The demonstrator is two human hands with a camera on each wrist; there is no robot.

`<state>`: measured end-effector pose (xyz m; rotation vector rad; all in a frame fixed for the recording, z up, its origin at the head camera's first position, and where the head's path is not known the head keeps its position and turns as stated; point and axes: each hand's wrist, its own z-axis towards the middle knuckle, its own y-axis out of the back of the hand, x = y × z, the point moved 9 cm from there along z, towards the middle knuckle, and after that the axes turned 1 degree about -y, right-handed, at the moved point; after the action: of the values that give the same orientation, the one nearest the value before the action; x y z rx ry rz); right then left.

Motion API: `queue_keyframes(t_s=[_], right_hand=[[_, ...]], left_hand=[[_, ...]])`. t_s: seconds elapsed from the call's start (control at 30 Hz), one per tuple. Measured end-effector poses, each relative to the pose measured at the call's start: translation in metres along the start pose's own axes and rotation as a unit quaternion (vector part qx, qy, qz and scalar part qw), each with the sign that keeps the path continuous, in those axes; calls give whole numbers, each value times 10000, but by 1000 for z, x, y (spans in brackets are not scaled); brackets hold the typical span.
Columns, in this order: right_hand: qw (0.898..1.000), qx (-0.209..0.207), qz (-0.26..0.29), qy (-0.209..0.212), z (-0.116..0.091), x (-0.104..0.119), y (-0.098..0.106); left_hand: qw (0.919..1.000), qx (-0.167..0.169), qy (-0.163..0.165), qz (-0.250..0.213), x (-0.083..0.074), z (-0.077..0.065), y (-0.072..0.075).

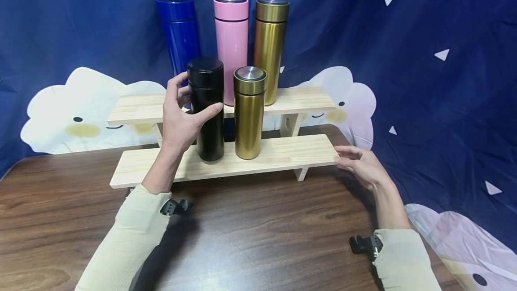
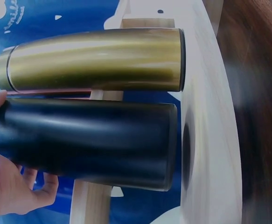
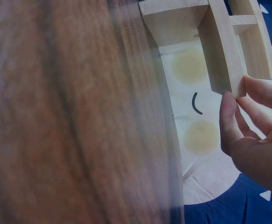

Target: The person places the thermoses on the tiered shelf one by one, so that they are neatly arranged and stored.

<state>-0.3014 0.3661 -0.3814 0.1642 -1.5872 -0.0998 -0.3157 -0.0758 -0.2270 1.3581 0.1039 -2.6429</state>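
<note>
My left hand [image 1: 179, 122] grips a black thermos bottle [image 1: 211, 129] around its upper part, thumb across the front. In the left wrist view, a narrow gap shows between the bottle's base and the lower shelf [image 2: 210, 140], with a dark shadow on the wood. Just right of it, a gold thermos bottle [image 1: 248, 125] with a silver-topped lid stands upright on that shelf. At the shelf's right end, my right hand [image 1: 363, 169] pinches the board's corner between thumb and fingers; the right wrist view shows the fingertips [image 3: 228, 100] on its edge.
On the upper shelf [image 1: 307, 99] behind stand a blue bottle [image 1: 181, 41], a pink bottle [image 1: 232, 53] and another gold bottle [image 1: 269, 48]. The two-step wooden stand rests on a brown table [image 1: 262, 228], before a dark blue curtain [image 1: 424, 102] with cloud prints.
</note>
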Motion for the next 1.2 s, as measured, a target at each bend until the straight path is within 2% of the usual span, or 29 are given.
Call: queue_keyframes(t_s=[0.47, 0.9, 1.2], right_hand=[[10000, 7, 21, 16, 0, -1, 1], [10000, 9, -43, 42, 1, 0, 1], [10000, 30, -27, 5, 1, -1, 0]], left_hand=[[9998, -14, 9, 213, 2, -1, -1], [9992, -56, -182, 362, 2, 0, -3], [9986, -42, -186, 483, 4, -2, -4]])
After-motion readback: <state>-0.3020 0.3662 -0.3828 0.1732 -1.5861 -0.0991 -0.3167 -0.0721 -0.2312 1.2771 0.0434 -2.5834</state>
